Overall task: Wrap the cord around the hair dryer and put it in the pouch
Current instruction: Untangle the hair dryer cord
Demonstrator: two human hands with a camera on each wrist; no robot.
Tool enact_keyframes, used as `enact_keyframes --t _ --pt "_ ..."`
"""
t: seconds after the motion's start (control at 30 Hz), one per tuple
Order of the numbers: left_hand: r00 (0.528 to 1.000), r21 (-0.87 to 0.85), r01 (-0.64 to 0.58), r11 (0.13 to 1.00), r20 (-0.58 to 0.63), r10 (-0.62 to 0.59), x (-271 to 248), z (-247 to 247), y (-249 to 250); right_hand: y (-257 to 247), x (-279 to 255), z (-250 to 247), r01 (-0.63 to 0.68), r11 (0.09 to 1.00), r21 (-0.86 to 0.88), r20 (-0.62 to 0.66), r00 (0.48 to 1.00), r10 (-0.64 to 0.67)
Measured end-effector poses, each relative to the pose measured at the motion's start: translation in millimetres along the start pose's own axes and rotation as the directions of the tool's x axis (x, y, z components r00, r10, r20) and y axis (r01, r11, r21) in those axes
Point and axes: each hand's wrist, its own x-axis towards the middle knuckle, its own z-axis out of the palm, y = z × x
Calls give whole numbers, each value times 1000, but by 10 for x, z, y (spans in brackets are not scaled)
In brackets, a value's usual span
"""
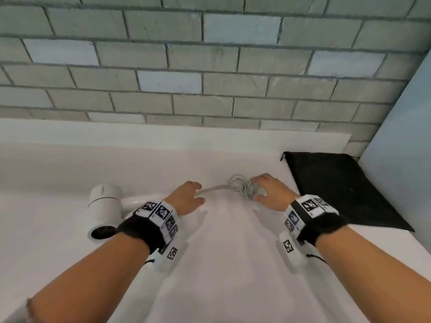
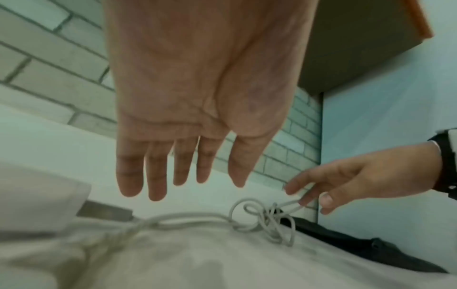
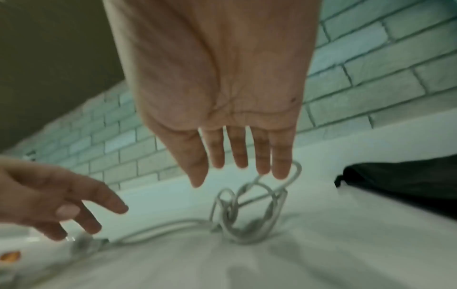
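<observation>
While we look down from the head camera, our two forearms reach from the bottom of the frame across a white counter toward a wall of pale grey-green brick tiles filling the upper half. At centre left our left hand hovers palm down with its fingers straight and slightly spread, holding nothing; the left wrist view shows the same hand from beneath, its fingertips above the cable and clear of it. At left of centre lies the white hair dryer, on its side on the counter, with its barrel opening facing the lower left and its handle running toward our left wrist. From the handle a pale grey cord trails right into a loose tangle of loops at the middle of the frame. Our right hand is at that tangle, fingers nearly straight; in the left wrist view a loop of cord passes between its fingers and is lifted off the counter. At right, the black pouch lies flat on the counter, just beside the right hand. Both wrists wear black bands carrying white blocks with printed square markers.
</observation>
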Motion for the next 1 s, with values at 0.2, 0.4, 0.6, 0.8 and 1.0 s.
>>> enact_keyframes --t 0.2,0.4,0.6,0.8,1.0 --pt "993 112 75 991 78 -84 185 146 155 -14 290 151 -162 977 -136 58 984 171" --pt "996 177 26 984 79 -41 247 214 244 -139 322 48 -207 913 -352 63 968 243" --pt "1000 -360 18 933 18 -12 266 200 331 -229 131 -86 -86 955 -284 -180 983 35" --pt "990 -781 -35 623 -110 -83 95 -142 587 -477 -97 -157 82 951 -299 -524 819 -235" --pt "955 -806 -251 537 -295 3 -60 -395 622 -653 -267 -221 228 958 -173 -492 823 -284"
